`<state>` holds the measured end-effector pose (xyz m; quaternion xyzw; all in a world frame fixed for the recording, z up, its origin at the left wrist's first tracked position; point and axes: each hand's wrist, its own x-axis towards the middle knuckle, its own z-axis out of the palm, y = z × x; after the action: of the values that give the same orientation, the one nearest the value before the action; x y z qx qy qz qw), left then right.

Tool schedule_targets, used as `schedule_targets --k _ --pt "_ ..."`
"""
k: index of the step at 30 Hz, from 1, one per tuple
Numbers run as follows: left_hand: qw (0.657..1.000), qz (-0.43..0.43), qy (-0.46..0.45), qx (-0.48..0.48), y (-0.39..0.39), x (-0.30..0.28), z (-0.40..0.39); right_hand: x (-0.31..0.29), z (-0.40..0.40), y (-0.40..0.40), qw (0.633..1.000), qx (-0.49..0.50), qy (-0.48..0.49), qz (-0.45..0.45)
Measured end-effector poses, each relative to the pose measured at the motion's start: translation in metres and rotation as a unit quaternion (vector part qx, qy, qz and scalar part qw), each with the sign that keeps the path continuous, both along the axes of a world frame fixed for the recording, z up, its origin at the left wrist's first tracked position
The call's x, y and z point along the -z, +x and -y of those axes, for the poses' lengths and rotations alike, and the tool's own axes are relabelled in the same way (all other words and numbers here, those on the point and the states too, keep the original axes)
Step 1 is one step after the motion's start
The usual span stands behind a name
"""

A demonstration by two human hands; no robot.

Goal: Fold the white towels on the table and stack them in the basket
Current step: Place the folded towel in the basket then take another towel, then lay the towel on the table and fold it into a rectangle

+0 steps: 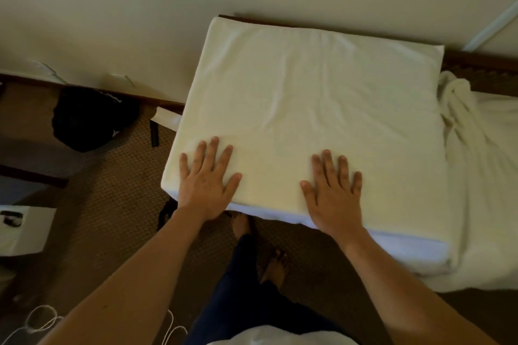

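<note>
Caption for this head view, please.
Both hands, left and right, press flat on a folded white towel; a crumpled towel lies beside it.

Your towel (pixel 308 109) is soft, matt white cloth, faintly creased; the carpet (pixel 112 204) looks rough and woven, the bench's far edge (pixel 476 60) dark wood.

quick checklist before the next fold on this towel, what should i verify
1. Both hands flat on the spread white towel: ok, left hand and right hand press its near edge with straight fingers.
2. Near edges lined up: ok, the layers meet along the front.
3. Surface smooth: not ok, creases run across the middle.
4. Far edge square: cannot tell, it lies against the wall.
5. Next towel within reach: ok, a crumpled white towel lies on the right.
6. Basket ready: cannot tell, none in view.
</note>
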<state>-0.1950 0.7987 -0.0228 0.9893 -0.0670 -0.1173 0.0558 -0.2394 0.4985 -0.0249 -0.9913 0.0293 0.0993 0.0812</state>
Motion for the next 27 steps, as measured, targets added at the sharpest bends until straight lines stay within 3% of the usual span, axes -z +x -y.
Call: schedule_targets --k 3,9,11,14,17,21,27 --pt "1.0 -0.011 -0.003 -0.018 0.002 -0.002 -0.001 -0.001 0.069 -0.013 0.991 0.13 -0.002 -0.027" --pt "0.996 -0.037 -0.015 -0.077 0.0 -0.011 0.022 -0.013 0.14 -0.042 0.916 0.4 0.024 -0.028" --pt "0.996 -0.022 -0.017 -0.087 -0.006 -0.013 0.05 -0.019 0.114 -0.039 0.93 0.368 0.022 -0.006" --pt "0.998 -0.016 -0.029 0.056 -0.017 -0.016 0.111 -0.018 0.047 -0.033 0.992 0.122 0.034 -0.005" --pt "0.983 -0.028 -0.014 0.179 -0.025 -0.015 0.161 -0.014 0.013 -0.024 0.999 0.008 0.035 -0.04" --pt "0.987 -0.041 -0.001 0.153 -0.002 -0.01 0.138 -0.01 0.054 -0.015 0.997 0.065 0.024 -0.036" --pt "0.994 -0.035 0.018 -0.101 0.048 -0.009 -0.021 -0.011 0.171 -0.039 0.955 0.288 0.014 -0.071"
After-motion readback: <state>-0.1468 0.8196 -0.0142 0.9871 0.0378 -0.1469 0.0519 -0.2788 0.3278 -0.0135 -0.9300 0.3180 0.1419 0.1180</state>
